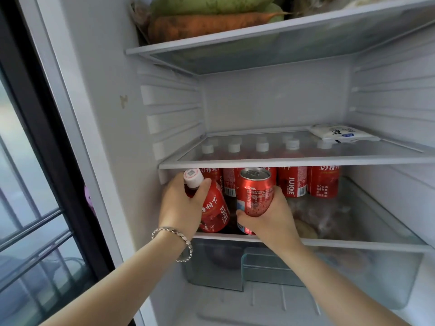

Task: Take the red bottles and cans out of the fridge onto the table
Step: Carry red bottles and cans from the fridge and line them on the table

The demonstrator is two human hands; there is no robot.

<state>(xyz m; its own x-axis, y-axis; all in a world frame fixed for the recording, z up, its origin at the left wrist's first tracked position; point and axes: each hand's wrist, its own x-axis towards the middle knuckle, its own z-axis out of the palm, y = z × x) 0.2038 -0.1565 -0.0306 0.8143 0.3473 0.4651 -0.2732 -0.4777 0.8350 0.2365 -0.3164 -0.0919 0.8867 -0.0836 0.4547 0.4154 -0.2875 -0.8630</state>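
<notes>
The left hand (182,205) is wrapped around a red juice bottle (211,208) with a white cap, thumb across its shoulder, and the bottle leans to the left at the front left of the lower shelf (353,243). The right hand (270,215) clasps a red cola can (255,191) from the side and beneath, fingers curled round its base, the can upright with its pull-tab top in view; it sits just above another can (244,228), of which only a sliver shows under the fingers. One bottle and one can are thus in hand. Behind them a row of red juice bottles (292,182) stands upright on the same shelf: four labels show clearly, and five white caps in front, with fainter ones behind, are visible through the glass middle shelf (306,161) above. On that middle shelf lies one flat white pouch (341,134) at the right rear. The top shelf (259,36) carries a carrot (211,24) and green vegetables (211,5). Below the lower shelf is a clear crisper drawer (329,278), its contents blurred. The fridge interior is white with ribbed side walls; to the left is a dark-framed window (23,208) with bars. Both forearms reach up and forward from the bottom of the view, the left wrist wearing a silver bracelet (179,241).
</notes>
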